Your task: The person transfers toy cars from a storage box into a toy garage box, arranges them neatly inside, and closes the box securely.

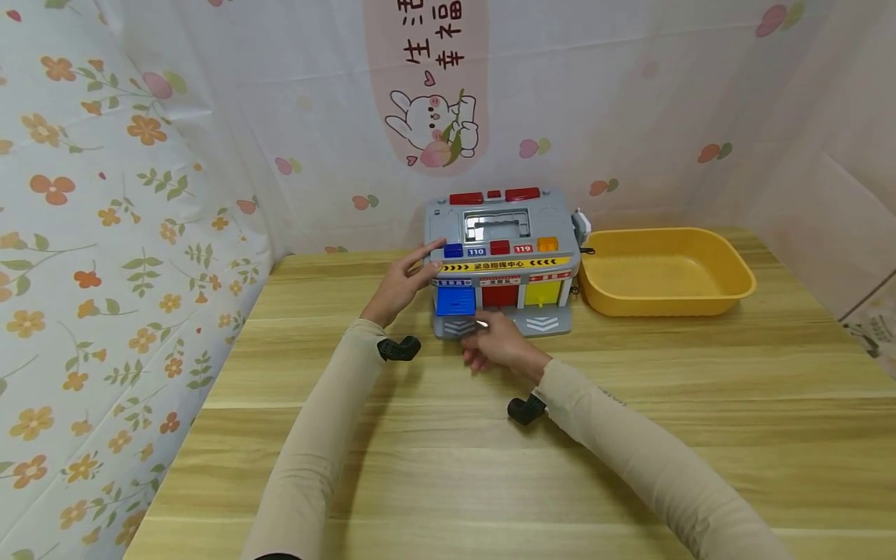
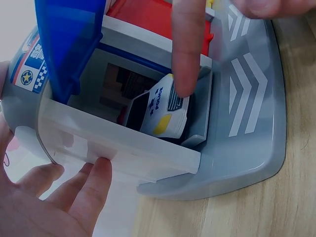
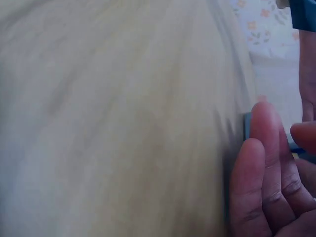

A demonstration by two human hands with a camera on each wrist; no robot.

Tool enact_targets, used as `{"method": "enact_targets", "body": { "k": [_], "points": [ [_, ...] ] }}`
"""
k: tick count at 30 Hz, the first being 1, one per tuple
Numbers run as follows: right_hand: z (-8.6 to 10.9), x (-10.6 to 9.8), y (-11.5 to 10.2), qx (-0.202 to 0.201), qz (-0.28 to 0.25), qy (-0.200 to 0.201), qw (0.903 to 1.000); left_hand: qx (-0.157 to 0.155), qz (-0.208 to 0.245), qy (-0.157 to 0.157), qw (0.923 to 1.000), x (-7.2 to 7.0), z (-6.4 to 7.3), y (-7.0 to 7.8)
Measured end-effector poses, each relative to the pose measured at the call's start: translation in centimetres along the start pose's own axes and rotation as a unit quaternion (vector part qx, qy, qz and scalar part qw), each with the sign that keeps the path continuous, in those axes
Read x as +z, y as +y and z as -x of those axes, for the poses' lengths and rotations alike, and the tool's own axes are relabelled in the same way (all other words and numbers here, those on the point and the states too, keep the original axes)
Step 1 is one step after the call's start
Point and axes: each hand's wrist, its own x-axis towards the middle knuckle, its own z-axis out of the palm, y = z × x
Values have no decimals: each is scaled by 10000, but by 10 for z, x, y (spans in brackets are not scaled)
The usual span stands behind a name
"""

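Note:
A grey toy emergency station [image 1: 497, 264] stands on the table with its blue left door [image 1: 456, 301] raised. Inside that bay sits a white toy police car [image 2: 165, 111], nose facing out. My left hand [image 1: 404, 288] rests on the station's left end, its fingers [image 2: 96, 190] against the white side wall in the left wrist view. My right hand [image 1: 502, 342] is in front of the bay. One straight finger of it touches the car's front; its other fingers [image 3: 249, 182] are loosely bent over the table. The car is hidden in the head view.
An oblong yellow basin [image 1: 665, 307] stands close to the station's right side. The station's red door [image 1: 500, 295] and yellow door [image 1: 542, 293] are down. Patterned cloth [image 1: 301, 117] hangs behind and to the left of the wooden table [image 1: 448, 482].

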Motion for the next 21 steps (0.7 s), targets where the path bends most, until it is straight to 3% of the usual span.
{"method": "enact_targets", "body": {
  "k": [7, 21],
  "points": [
    [11, -16, -13, -448, 662, 365, 9961, -8, -19, -10, 10000, 0, 0, -1],
    [35, -33, -42, -1515, 1717, 980, 9685, -98, -9, -13, 10000, 1, 0, 2]
  ]
}}
